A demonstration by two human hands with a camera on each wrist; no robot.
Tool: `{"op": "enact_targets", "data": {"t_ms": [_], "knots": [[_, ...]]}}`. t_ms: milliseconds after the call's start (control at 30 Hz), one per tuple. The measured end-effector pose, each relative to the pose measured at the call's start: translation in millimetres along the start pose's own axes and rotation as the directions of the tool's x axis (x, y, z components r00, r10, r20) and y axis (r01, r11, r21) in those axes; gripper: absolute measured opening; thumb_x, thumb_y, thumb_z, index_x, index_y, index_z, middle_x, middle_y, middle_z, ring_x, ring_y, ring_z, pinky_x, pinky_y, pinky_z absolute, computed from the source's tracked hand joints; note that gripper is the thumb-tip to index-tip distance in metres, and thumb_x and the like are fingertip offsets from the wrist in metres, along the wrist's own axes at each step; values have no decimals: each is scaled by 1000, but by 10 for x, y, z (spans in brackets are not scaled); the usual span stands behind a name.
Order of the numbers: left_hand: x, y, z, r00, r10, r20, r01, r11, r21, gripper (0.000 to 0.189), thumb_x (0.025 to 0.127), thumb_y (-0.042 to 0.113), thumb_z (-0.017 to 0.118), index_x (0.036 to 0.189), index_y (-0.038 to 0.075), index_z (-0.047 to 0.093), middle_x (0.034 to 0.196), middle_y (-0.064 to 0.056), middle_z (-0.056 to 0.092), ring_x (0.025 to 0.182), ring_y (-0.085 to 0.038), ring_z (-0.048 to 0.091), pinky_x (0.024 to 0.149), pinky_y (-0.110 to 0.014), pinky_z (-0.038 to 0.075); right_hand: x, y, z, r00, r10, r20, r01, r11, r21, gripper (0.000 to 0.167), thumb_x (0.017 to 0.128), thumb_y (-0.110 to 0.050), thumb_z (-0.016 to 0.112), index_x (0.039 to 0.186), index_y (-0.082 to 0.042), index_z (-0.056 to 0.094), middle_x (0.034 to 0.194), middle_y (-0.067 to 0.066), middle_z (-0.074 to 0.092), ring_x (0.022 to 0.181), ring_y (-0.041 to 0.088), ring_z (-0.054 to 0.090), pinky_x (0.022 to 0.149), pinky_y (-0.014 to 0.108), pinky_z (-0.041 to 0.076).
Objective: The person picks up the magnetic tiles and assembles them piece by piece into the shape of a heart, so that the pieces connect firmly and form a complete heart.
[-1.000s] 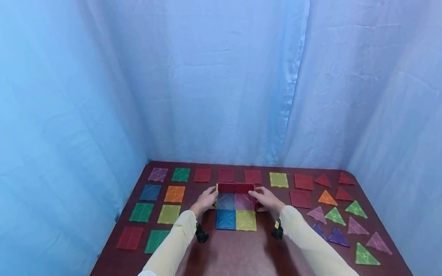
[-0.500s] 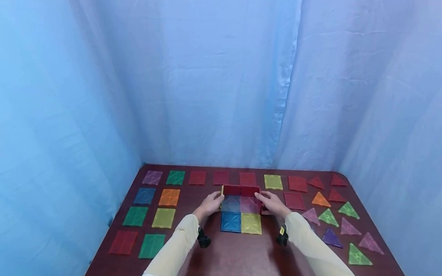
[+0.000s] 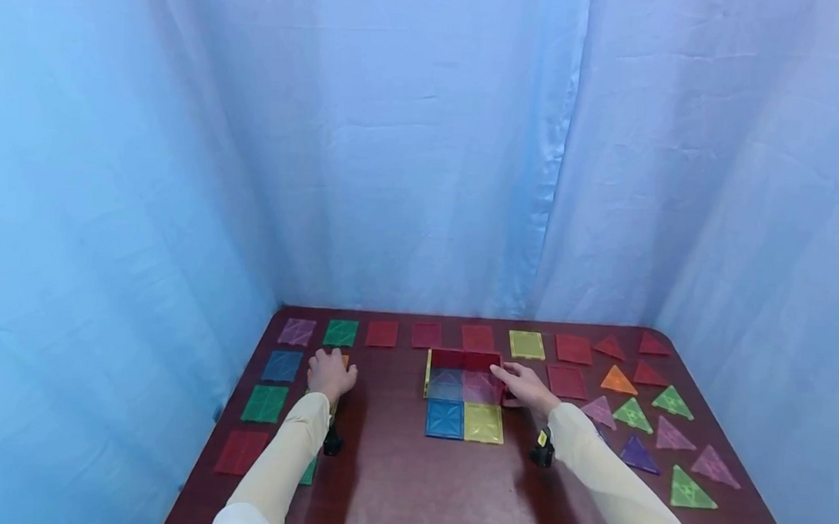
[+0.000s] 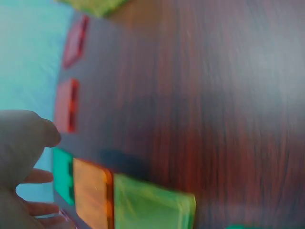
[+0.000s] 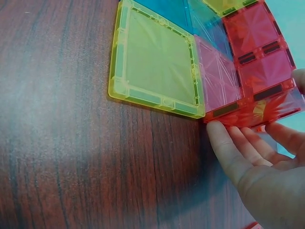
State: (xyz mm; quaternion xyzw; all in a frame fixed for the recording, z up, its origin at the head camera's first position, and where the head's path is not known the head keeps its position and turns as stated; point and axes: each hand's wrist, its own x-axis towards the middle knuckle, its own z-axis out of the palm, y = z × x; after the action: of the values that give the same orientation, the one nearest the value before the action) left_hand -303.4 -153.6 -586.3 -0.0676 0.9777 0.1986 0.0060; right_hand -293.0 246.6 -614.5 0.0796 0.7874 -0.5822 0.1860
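Observation:
My left hand hovers over the left columns of square magnetic tiles, its fingers spread loosely and partly hiding an orange tile. Beside that lies a yellow tile. My right hand pinches an upright red tile on the right side of a small structure, thumb at its top edge and fingers along the outside. Two more red tiles form the back wall. A yellow tile stands upright on the left side. The floor includes a blue tile and a yellow tile at the front.
Square tiles, such as a green one and a red one, lie flat along the left and back of the dark table. Several triangles, including a purple one, lie at right. Blue curtains surround the table.
My left hand has let go of the structure's yellow side tile and moved left to the loose square tiles. The right hand stays at the red side tile.

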Motion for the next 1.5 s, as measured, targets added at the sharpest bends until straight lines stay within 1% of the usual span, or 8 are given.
{"op": "enact_targets", "data": {"t_ms": [233, 600, 733, 833, 1000, 1133, 1333, 1500], "knots": [[67, -278, 120, 984, -107, 142, 89, 988, 129, 61, 99, 37, 61, 139, -7, 49, 131, -39, 46, 121, -53, 47, 102, -62, 42, -16, 70, 74, 1000, -14, 19, 14, 1000, -17, 85, 101, -50, 58, 158, 3, 24, 154, 32, 36, 139, 47, 44, 94, 50, 57], [131, -332, 276, 978, -164, 133, 154, 985, 82, 54, 101, 27, 61, 144, -1, 42, 134, -47, 41, 124, -59, 42, 104, -64, 40, -55, 31, 102, 1000, -20, -2, 20, 999, -28, 85, 100, -52, 59, 157, 2, 27, 152, 30, 41, 136, 45, 49, 94, 51, 57], [155, -311, 229, 982, -139, 128, 133, 990, 50, 61, 96, 23, 64, 147, -1, 40, 131, -45, 43, 119, -58, 43, 101, -65, 41, -39, 22, 74, 1000, -29, 5, 29, 999, -22, 86, 100, -50, 59, 158, 3, 25, 156, 32, 34, 141, 47, 42, 95, 53, 55], [147, -238, 179, 991, -76, 106, 72, 996, 48, 69, 91, 22, 67, 150, 1, 39, 128, -42, 46, 117, -56, 45, 99, -65, 42, -32, 44, 69, 1000, -19, -3, 19, 1000, -20, 88, 99, -52, 60, 158, 3, 25, 156, 32, 35, 140, 47, 42, 95, 52, 55], [93, 62, -21, 995, 84, 46, -83, 996, -34, 76, 87, 28, 72, 153, 7, 40, 125, -35, 51, 113, -50, 49, 97, -62, 46, -25, 48, 59, 1000, -8, -18, 8, 1000, -9, 88, 99, -53, 60, 158, 2, 26, 156, 31, 35, 140, 46, 44, 95, 52, 56], [-5, 333, -159, 987, 133, 93, -114, 977, -182, 77, 87, 34, 71, 154, 12, 40, 122, -29, 52, 110, -44, 50, 92, -58, 51, -28, 15, 33, 1000, -5, -29, 5, 1000, -19, 88, 99, -53, 60, 158, 2, 25, 157, 30, 34, 140, 46, 44, 95, 51, 56], [-241, 551, -141, 945, 155, 287, -44, 932, -361, 65, 91, 37, 67, 148, 11, 46, 122, -19, 60, 104, -30, 58, 92, -49, 53, -31, 9, 22, 999, -10, -30, 9, 1000, -29, 89, 99, -53, 59, 158, 3, 25, 158, 31, 31, 141, 46, 41, 94, 50, 57], [-448, 590, -12, 872, 195, 449, 88, 839, -536, 60, 94, 32, 64, 146, 8, 45, 126, -18, 59, 100, -27, 61, 89, -51, 56, -18, 19, 22, 1000, -17, -26, 16, 1000, -18, 89, 99, -53, 60, 157, 4, 25, 157, 32, 32, 141, 47, 41, 94, 51, 57]]}}
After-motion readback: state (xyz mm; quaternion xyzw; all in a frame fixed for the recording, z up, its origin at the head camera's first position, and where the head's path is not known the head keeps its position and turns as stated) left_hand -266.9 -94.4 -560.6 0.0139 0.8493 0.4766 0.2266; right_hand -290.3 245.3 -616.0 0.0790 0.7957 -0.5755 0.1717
